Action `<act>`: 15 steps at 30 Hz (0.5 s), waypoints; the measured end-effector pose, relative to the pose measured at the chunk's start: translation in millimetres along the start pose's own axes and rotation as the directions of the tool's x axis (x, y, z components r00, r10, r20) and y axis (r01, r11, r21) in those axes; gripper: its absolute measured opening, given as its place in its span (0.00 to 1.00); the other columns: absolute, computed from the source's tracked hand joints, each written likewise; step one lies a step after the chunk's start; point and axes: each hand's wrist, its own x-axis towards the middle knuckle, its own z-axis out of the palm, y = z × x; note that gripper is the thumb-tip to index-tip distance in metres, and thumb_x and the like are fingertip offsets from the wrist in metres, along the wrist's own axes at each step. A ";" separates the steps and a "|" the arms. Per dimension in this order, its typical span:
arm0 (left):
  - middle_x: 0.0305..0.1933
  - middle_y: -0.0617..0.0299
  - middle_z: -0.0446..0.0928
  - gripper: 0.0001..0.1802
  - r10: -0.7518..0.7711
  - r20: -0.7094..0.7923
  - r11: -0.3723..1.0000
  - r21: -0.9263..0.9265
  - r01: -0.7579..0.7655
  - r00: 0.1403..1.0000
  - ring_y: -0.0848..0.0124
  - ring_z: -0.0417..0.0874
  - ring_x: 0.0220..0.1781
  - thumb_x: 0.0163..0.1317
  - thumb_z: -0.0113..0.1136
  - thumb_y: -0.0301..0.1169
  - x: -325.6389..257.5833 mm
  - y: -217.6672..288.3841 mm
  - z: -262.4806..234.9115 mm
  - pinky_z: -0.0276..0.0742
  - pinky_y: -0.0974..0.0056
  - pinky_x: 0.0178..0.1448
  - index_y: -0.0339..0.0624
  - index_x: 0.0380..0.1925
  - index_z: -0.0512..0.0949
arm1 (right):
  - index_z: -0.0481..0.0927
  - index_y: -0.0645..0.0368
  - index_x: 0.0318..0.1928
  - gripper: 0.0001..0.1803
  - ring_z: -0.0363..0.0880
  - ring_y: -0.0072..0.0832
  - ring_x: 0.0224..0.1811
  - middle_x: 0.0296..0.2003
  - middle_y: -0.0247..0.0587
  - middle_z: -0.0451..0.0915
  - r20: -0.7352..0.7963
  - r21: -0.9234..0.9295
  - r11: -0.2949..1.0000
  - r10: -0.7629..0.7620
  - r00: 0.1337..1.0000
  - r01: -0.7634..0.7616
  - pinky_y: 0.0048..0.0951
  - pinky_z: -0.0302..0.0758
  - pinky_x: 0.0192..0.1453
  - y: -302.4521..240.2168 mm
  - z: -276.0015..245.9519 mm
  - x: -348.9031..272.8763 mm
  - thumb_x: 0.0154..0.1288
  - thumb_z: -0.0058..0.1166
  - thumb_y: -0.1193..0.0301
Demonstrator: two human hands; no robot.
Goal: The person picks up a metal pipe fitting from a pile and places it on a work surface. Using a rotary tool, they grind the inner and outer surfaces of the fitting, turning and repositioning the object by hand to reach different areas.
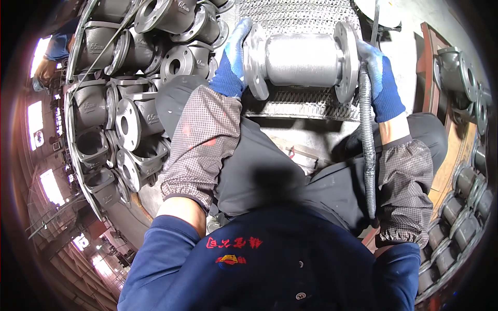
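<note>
A grey metal flanged pipe fitting (303, 59) lies sideways on a perforated metal work surface (295, 15) in front of me. My left hand (232, 59), in a blue glove, grips its left flange. On the right flange rests my right hand (381, 80), also in a blue glove, wrapped around the rim. A black corrugated hose (367, 140) runs down from near my right hand along my right forearm. Both forearms wear checked sleeve covers.
A stack of several dark cast flanged valve bodies (129, 93) fills the left side. More flanged castings (461, 78) sit at the right, and a row of similar parts (456, 217) lies at the lower right. Another person's arm (52, 52) shows at far left.
</note>
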 end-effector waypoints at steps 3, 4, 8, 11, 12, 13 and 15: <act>0.45 0.54 0.79 0.21 0.148 0.042 0.984 0.089 -0.152 0.988 0.63 0.80 0.47 0.67 0.48 0.46 -1.0 -4.5 6.1 0.77 0.57 0.54 0.39 0.45 0.75 | 0.76 0.69 0.51 0.18 0.80 0.25 0.40 0.37 0.44 0.81 -0.033 -0.317 0.927 -0.223 0.974 0.201 0.24 0.77 0.45 22.7 -7.8 11.7 0.68 0.44 0.69; 0.45 0.54 0.79 0.22 0.090 0.051 0.993 0.077 -0.094 0.995 0.63 0.80 0.47 0.67 0.47 0.47 -1.0 -0.4 8.4 0.77 0.58 0.54 0.39 0.46 0.75 | 0.75 0.69 0.53 0.19 0.80 0.26 0.41 0.37 0.46 0.81 -0.079 -0.328 0.910 -0.294 0.952 0.254 0.24 0.77 0.45 27.9 -10.9 12.0 0.69 0.42 0.69; 0.48 0.54 0.78 0.25 0.108 -0.075 0.990 0.096 -0.101 0.991 0.63 0.79 0.50 0.68 0.46 0.49 -13.0 -7.2 9.9 0.76 0.59 0.56 0.40 0.51 0.74 | 0.78 0.70 0.47 0.17 0.75 0.20 0.31 0.32 0.37 0.80 -0.246 -0.302 0.930 -0.287 0.926 0.208 0.23 0.74 0.36 13.5 5.5 -2.3 0.65 0.51 0.68; 0.50 0.55 0.77 0.26 0.124 -0.084 0.991 0.060 -0.119 0.989 0.62 0.79 0.51 0.69 0.45 0.50 -7.9 -17.1 -2.3 0.76 0.58 0.57 0.40 0.54 0.72 | 0.74 0.67 0.52 0.18 0.69 0.14 0.18 0.28 0.36 0.80 -0.434 -0.219 0.955 -0.281 0.856 0.202 0.17 0.70 0.22 -24.0 22.0 -31.7 0.64 0.51 0.71; 0.50 0.55 0.77 0.26 0.154 -0.117 0.987 0.052 -0.149 0.981 0.62 0.79 0.51 0.69 0.44 0.50 -10.4 -18.2 -2.9 0.76 0.57 0.57 0.41 0.54 0.72 | 0.73 0.67 0.53 0.18 0.70 0.15 0.18 0.29 0.37 0.81 -0.417 -0.257 0.920 -0.382 0.825 0.296 0.18 0.71 0.23 -34.1 32.5 -45.5 0.64 0.51 0.72; 0.50 0.55 0.77 0.26 0.158 -0.124 0.987 0.054 -0.152 0.980 0.62 0.79 0.51 0.69 0.44 0.50 -9.9 -19.1 -9.9 0.76 0.57 0.57 0.41 0.54 0.72 | 0.75 0.67 0.52 0.17 0.71 0.15 0.20 0.33 0.36 0.83 -0.310 -0.347 0.899 -0.380 0.871 0.268 0.17 0.71 0.25 -38.5 36.7 -57.0 0.65 0.49 0.72; 0.51 0.55 0.77 0.26 0.160 -0.054 0.987 0.020 -0.159 0.986 0.63 0.78 0.52 0.69 0.44 0.49 -4.9 -20.4 -23.1 0.76 0.57 0.57 0.41 0.55 0.71 | 0.67 0.66 0.59 0.21 0.71 0.15 0.19 0.33 0.38 0.81 -0.051 0.036 0.966 -0.255 0.966 0.257 0.18 0.71 0.24 -32.1 66.9 -81.4 0.67 0.46 0.74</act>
